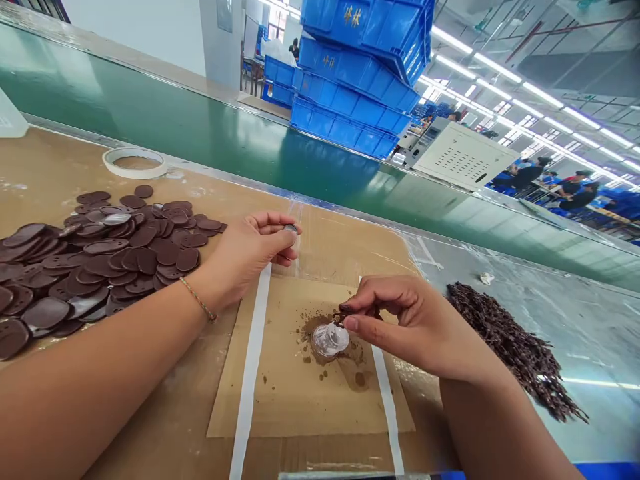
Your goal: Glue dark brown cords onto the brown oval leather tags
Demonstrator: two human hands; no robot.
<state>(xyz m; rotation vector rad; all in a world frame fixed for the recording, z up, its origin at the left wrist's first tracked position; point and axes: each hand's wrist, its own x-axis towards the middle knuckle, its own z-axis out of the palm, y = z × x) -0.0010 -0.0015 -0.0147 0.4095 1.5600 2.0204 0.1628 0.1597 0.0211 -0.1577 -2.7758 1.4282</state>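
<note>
My left hand (263, 247) is closed in a pinch on a small round dark disc (291, 229) with a shiny rim, above the far edge of a cardboard sheet. Over that sheet, my right hand (395, 317) pinches a small dark brown piece (340, 317) whose kind I cannot make out; the fingers partly hide it. Just below those fingertips sits a small round dish of whitish paste (330, 340). Brown stains and drops surround the dish on the cardboard sheet (280, 400), which two white tape strips hold down.
Flat brown oval pieces (145, 260) lie heaped at left, near a tape roll (135, 163). Dark brown strands (505, 340) are piled at right. Beyond runs a green conveyor belt (210, 133), with stacked blue crates (350, 87) and a pale metal box (460, 155) behind. People work farther off.
</note>
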